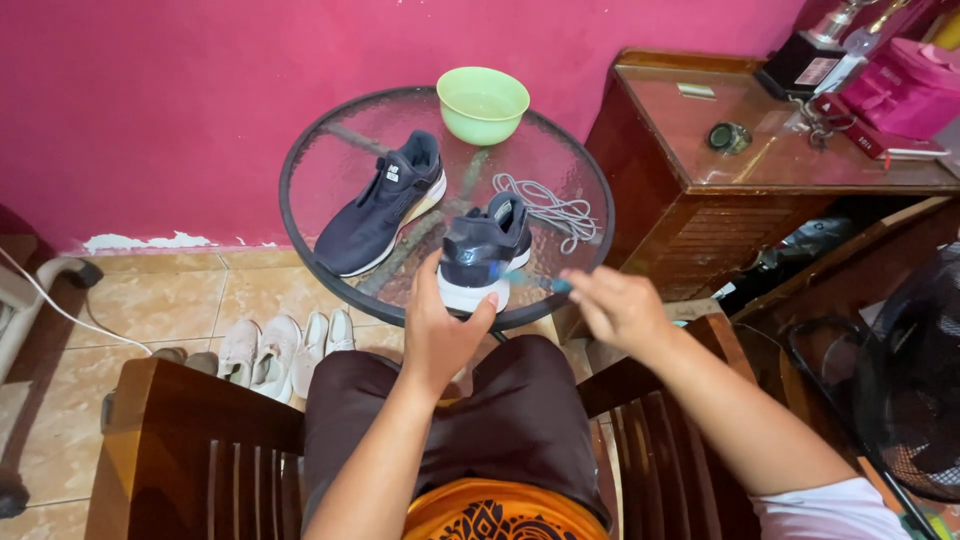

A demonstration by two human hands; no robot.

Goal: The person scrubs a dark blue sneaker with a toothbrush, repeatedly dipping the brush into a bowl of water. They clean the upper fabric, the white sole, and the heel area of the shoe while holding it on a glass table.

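Note:
My left hand [440, 330] grips the heel of a dark navy sneaker [485, 250] with a white sole, which rests at the near edge of a round glass table [330, 160]. My right hand [615, 305] is blurred and holds a small blue-handled brush [540, 280] whose tip touches the sneaker's side. The matching navy sneaker [385, 205] lies on the table to the left. White laces [550, 210] lie loose on the glass to the right. A light green bowl [483, 103] stands at the table's far edge.
I sit on a wooden chair [190, 440]. Pale shoes [280, 350] lie on the tiled floor under the table's left side. A wooden cabinet [720, 170] with a glass top stands to the right, a black fan [900, 370] nearer. A pink wall is behind.

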